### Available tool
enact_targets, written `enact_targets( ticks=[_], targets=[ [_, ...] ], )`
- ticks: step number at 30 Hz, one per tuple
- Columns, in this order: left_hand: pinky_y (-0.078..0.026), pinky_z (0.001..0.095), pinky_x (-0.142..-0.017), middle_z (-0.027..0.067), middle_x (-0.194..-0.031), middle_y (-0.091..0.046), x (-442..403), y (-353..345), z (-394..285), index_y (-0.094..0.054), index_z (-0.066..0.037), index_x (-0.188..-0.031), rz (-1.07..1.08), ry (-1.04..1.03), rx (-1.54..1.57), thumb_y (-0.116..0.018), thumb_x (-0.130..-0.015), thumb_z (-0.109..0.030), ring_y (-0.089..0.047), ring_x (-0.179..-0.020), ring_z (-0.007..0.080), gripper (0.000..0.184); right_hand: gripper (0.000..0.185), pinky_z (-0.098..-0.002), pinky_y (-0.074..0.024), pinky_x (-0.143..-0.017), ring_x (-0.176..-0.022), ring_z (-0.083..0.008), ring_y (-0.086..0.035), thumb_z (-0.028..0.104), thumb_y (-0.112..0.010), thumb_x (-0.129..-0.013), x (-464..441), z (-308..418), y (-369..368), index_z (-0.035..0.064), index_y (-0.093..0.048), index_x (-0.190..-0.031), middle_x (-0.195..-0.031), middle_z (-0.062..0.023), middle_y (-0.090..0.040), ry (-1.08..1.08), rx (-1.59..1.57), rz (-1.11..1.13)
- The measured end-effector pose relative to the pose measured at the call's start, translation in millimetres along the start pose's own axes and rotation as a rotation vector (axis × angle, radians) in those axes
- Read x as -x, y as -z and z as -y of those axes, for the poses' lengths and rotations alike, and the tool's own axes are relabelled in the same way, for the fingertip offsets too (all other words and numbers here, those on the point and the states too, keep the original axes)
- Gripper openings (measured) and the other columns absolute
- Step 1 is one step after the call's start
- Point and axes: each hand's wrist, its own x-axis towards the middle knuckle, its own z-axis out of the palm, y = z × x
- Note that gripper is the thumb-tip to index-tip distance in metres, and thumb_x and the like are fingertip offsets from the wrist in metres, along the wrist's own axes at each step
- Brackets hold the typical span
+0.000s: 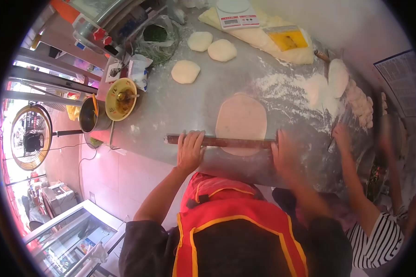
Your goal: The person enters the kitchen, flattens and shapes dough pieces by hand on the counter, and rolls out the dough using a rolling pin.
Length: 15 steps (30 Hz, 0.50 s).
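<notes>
You've got both hands on the rolling pin (226, 141): your left hand (190, 151) lies over it near one end, fingers laid across the wood, and your right hand (285, 152) is at the other end, blurred, so its exact grip can't be told. Under the pin sits the flattened dough (241, 121), a pale oval reaching out on both sides of it, near your edge of the grey surface (171, 120).

Look across that surface: three dough rounds (186, 72) lie grouped up to the left, and white flour (286, 85) streaks the right half. At the far side a white scale (237, 14) rests on a big pale mass (263, 39), with a yellow packet (289, 39) beside it. Over on the left edge there's a yellow bowl (121, 99) holding a utensil, right by a dark pot (88, 114), and a plastic bag (159, 41) of something green farther back.

Out in the room, a round fan (31, 137) stands at the left, above a glass-topped case (74, 235). On your right, a person in striped sleeves (379, 240) reaches in over the floury end, near a pile of small dough pieces (358, 102).
</notes>
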Motion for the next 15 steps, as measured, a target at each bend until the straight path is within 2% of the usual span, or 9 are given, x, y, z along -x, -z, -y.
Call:
enact_targets(
  ticks=[1,2,4,6,9,12,14,15],
  targets=[
    [-0.036,0.0475,-0.099,0.0117,-0.111,-0.058,0,-3,7,-0.056,-0.005,-0.118,-0.055,-0.058,0.014,-0.075,-0.068,-0.018,-0.053,-0.108,0.0296,0.055,0.057,-0.0512,-0.0304,-0.105,-0.126,-0.0391,-0.043,0.026,-0.056,-0.091,-5,-2,-11,-0.0010,-0.038,-0.139,-0.138,-0.0230,-0.044,-0.017,-0.094,-0.005],
    [-0.039,0.0459,-0.094,0.0109,-0.105,-0.058,-5,0,10,-0.057,-0.006,-0.113,0.003,-0.050,0.041,-0.075,-0.067,-0.017,-0.054,-0.102,0.0295,0.051,0.056,-0.0467,-0.0410,-0.095,-0.112,-0.0384,-0.053,0.020,-0.062,-0.086,-35,-1,-21,-0.0011,-0.042,-0.134,-0.126,-0.0231,-0.053,-0.006,-0.270,-0.118],
    [-0.044,0.0429,-0.084,0.0094,-0.095,-0.058,-17,8,8,-0.059,-0.008,-0.102,0.111,-0.024,0.099,-0.074,-0.064,-0.015,-0.055,-0.092,0.0291,0.041,0.062,-0.0416,-0.0484,-0.083,-0.098,-0.0362,-0.060,0.020,-0.070,-0.079,-97,-2,-45,-0.0001,-0.044,-0.132,-0.112,-0.0208,-0.061,-0.151,-0.664,0.009],
    [-0.045,0.0413,-0.077,0.0086,-0.090,-0.057,-11,15,0,-0.059,-0.008,-0.098,0.137,0.000,0.089,-0.072,-0.063,-0.013,-0.056,-0.087,0.0284,0.037,0.054,-0.0397,-0.0507,-0.076,-0.089,-0.0325,-0.064,0.022,-0.075,-0.072,-146,7,-55,0.0012,-0.055,-0.118,-0.099,-0.0184,-0.065,-0.371,-0.597,0.180],
    [-0.046,0.0401,-0.072,0.0083,-0.087,-0.057,12,17,-8,-0.059,-0.007,-0.096,0.143,0.027,0.062,-0.071,-0.063,-0.011,-0.056,-0.084,0.0281,0.035,0.035,-0.0390,-0.0503,-0.070,-0.082,-0.0277,-0.065,0.015,-0.077,-0.068,-187,11,-76,0.0017,-0.065,-0.099,-0.086,-0.0152,-0.066,-0.303,-0.656,0.563],
    [-0.047,0.0398,-0.072,0.0086,-0.088,-0.058,23,28,-22,-0.059,-0.007,-0.096,0.134,0.076,0.085,-0.071,-0.063,-0.011,-0.057,-0.085,0.0279,0.035,0.021,-0.0414,-0.0494,-0.069,-0.076,-0.0330,-0.063,0.016,-0.073,-0.065,-190,83,-62,0.0049,-0.066,-0.081,-0.075,-0.0163,-0.063,0.276,-0.251,0.388],
    [-0.047,0.0398,-0.073,0.0088,-0.089,-0.058,31,31,-27,-0.060,-0.007,-0.096,0.144,0.096,0.115,-0.071,-0.063,-0.012,-0.057,-0.086,0.0277,0.035,0.020,-0.0439,-0.0488,-0.071,-0.079,-0.0368,-0.061,0.018,-0.068,-0.065,-192,124,-110,0.0072,-0.064,-0.081,-0.080,-0.0178,-0.063,0.521,-0.296,0.442],
    [-0.047,0.0397,-0.073,0.0089,-0.090,-0.058,35,26,-25,-0.060,-0.008,-0.096,0.153,0.096,0.126,-0.071,-0.063,-0.012,-0.057,-0.086,0.0276,0.036,0.017,-0.0448,-0.0484,-0.070,-0.079,-0.0375,-0.061,0.018,-0.066,-0.067,-186,160,-93,0.0074,-0.063,-0.081,-0.082,-0.0174,-0.064,0.556,-0.343,0.466]
  ],
)
